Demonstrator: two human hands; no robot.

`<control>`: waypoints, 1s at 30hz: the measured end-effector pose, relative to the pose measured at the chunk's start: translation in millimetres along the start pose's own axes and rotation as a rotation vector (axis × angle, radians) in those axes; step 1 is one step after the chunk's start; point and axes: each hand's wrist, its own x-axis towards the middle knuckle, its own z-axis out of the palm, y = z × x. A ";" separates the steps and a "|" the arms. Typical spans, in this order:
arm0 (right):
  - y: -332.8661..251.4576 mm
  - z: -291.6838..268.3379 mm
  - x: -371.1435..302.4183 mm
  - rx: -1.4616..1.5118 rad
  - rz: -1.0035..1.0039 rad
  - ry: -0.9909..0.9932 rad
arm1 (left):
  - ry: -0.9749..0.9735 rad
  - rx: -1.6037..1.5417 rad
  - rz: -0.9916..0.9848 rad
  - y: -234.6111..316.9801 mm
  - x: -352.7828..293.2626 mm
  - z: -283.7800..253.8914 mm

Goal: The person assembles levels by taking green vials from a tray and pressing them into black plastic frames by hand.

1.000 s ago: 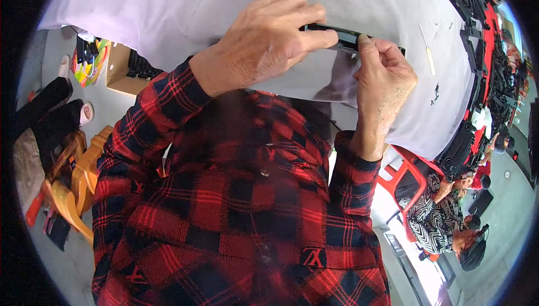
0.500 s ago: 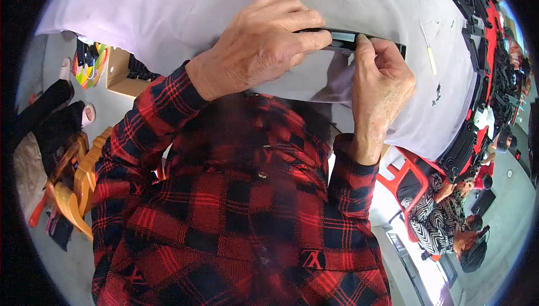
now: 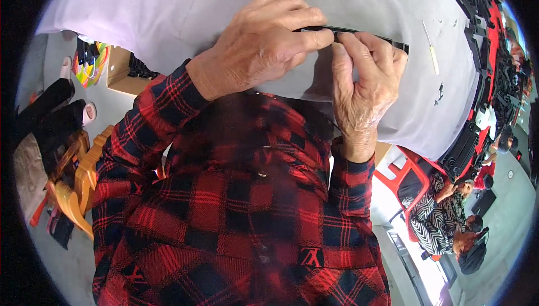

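Note:
A long, narrow black plastic strip [image 3: 400, 45] lies across the pale cloth, partly covered by my fingers. My left hand [image 3: 261, 51] is closed on its left end, thumb and forefinger pinching it. Right beside the left thumb, my right hand [image 3: 368, 79] presses its bunched fingertips on the middle of the strip; whether a small piece sits under them is hidden. To the right on the cloth lies a thin tool with a pale handle [image 3: 434, 60] and a slender tip. Below it are a few small black bits [image 3: 439, 95].
Many black plastic parts [image 3: 477, 62] are heaped along the table's right edge, with red among them. A red plastic chair [image 3: 414, 174] stands at the lower right, near a person in a patterned top [image 3: 429, 219]. At left are a cardboard box [image 3: 122, 76] and a wooden chair [image 3: 67, 199].
My right hand has slid left along the strip to my left fingertips, its fingers now bunched. A light, shiny patch of the strip is now covered. The left hand has hardly moved.

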 end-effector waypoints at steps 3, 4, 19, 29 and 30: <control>1.8 2.0 -3.0 0.020 -0.027 0.007 | -0.009 -0.015 0.008 -0.6 -0.2 0.2; 3.1 2.5 -3.1 0.023 -0.025 0.005 | -0.012 -0.014 0.006 -1.3 -0.8 0.3; 26.8 -10.8 15.7 -0.021 -0.277 -0.200 | -0.042 -0.139 0.053 -7.8 -1.5 -5.3; 37.5 -14.1 24.5 0.098 -0.377 -0.304 | -0.055 -0.146 0.072 -7.8 -0.8 -4.4; 38.2 -13.3 23.9 0.107 -0.377 -0.298 | -0.048 -0.153 0.070 -7.8 -0.6 -3.7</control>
